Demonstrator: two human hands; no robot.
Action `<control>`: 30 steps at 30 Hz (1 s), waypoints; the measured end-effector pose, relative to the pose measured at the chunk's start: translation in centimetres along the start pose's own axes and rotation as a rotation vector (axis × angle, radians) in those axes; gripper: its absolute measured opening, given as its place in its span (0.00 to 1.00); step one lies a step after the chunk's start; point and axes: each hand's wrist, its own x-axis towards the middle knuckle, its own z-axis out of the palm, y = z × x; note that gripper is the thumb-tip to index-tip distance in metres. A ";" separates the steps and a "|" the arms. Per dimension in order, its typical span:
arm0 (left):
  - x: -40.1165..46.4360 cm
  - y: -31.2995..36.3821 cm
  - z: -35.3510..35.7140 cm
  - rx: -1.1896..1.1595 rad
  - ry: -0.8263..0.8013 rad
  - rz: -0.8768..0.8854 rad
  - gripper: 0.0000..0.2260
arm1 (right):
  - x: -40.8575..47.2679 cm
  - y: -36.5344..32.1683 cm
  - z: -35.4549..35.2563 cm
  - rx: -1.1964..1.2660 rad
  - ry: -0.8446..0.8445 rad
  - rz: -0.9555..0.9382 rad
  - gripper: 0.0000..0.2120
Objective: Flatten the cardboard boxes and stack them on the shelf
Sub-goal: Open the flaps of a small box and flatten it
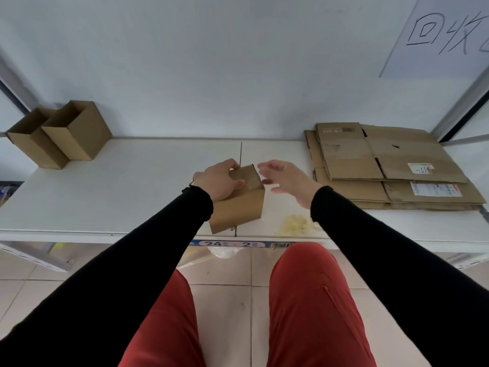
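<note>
Left hand (221, 178) fingers grasp small brown taped cardboard box (239, 201); right hand (287, 178) released, just right of it.

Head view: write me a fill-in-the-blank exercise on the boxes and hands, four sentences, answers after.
1. The small taped box is gripped by the ____ hand.
2. The right hand hovers beside it, fingers spread, holding ____.
3. The flattened cardboard stack lies at the shelf's ____ end.
4. At the far left stand ____ open boxes, still unflattened.

Answers: left; nothing; right; two
</note>
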 end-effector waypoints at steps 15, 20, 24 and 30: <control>0.0 -0.8 0.9 0.013 0.060 0.058 0.14 | 1.1 -5.7 1.3 -1.717 -0.177 -0.504 0.08; 0.1 -0.9 1.2 0.024 0.066 0.065 0.14 | 0.9 -7.4 2.6 -1.905 -0.247 -0.436 0.06; 0.1 -1.0 1.2 0.029 0.062 0.071 0.14 | 0.2 -7.1 3.4 -2.048 -0.244 -0.504 0.12; 0.2 -1.3 1.3 0.014 0.077 0.084 0.13 | -0.3 -4.7 1.9 -1.903 -0.159 -0.588 0.10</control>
